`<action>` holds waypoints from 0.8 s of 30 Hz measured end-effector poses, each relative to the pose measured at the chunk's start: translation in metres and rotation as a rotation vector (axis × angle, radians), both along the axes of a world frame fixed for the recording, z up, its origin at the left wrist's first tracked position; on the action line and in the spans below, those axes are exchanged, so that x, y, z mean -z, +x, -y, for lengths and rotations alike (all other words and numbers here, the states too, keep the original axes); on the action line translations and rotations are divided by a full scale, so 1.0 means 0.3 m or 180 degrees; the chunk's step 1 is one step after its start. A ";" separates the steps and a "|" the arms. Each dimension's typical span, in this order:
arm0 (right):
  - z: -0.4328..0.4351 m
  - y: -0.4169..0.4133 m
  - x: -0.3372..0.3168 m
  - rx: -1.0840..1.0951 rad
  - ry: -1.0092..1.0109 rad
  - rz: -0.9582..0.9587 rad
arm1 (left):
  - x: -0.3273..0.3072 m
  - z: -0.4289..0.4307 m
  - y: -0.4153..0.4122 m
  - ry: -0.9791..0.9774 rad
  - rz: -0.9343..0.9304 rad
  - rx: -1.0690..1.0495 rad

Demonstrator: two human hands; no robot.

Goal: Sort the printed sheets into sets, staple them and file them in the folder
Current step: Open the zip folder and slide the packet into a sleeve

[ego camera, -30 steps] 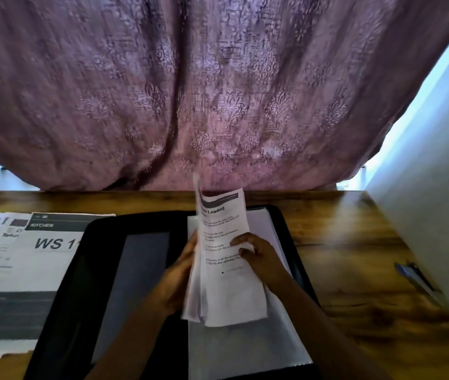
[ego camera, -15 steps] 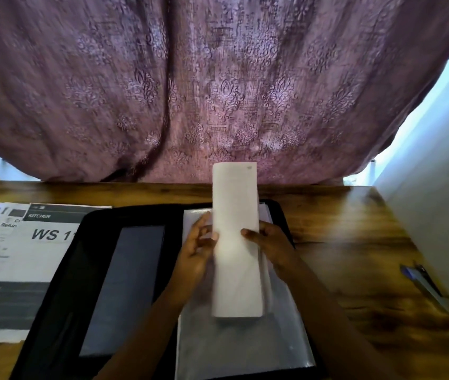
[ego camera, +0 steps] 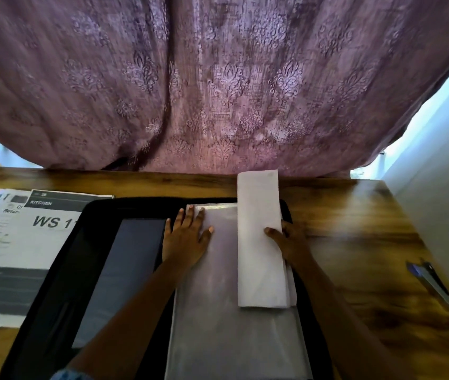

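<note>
A black folder (ego camera: 61, 283) lies open on the wooden table, with clear plastic sleeves (ego camera: 218, 311) on its right half. A set of white sheets folded lengthwise (ego camera: 260, 242) lies blank side up along the right side of the sleeves. My right hand (ego camera: 289, 239) grips this folded set at its right edge, thumb on top. My left hand (ego camera: 187, 237) presses flat on the top left of the sleeves, fingers spread. More printed sheets (ego camera: 12, 250), the top one reading "KITCHEN" and "WS 1", lie stacked left of the folder, partly under it.
A slim blue and grey tool, perhaps a stapler or pen (ego camera: 431, 283), lies near the table's right edge by a white wall (ego camera: 442, 215). A purple patterned curtain (ego camera: 218, 78) hangs behind the table's far edge.
The sheet set went from held upright with print showing to folded and lying on the sleeves, shifted right. My left hand let go of it and moved left onto the sleeves.
</note>
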State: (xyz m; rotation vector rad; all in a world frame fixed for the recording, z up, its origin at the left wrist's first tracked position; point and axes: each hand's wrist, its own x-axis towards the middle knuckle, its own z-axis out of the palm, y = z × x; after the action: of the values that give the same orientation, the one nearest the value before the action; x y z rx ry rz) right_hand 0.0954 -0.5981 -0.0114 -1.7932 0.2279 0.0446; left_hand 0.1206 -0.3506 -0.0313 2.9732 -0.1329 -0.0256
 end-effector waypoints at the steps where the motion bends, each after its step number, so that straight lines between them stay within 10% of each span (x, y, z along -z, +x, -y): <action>1: 0.003 -0.016 0.008 0.0040 0.0031 -0.0009 | -0.001 0.000 -0.011 0.0028 0.0009 0.0043; 24: -0.001 0.112 -0.291 0.0210 0.0666 0.1393 | -0.060 -0.082 0.156 -0.0348 0.1085 0.0740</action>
State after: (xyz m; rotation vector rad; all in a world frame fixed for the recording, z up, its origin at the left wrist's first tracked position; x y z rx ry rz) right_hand 0.1291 -0.5979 0.0757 -1.5422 -0.0321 -0.3560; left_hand 0.1674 -0.3259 -0.0132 2.8093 -0.5028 0.4452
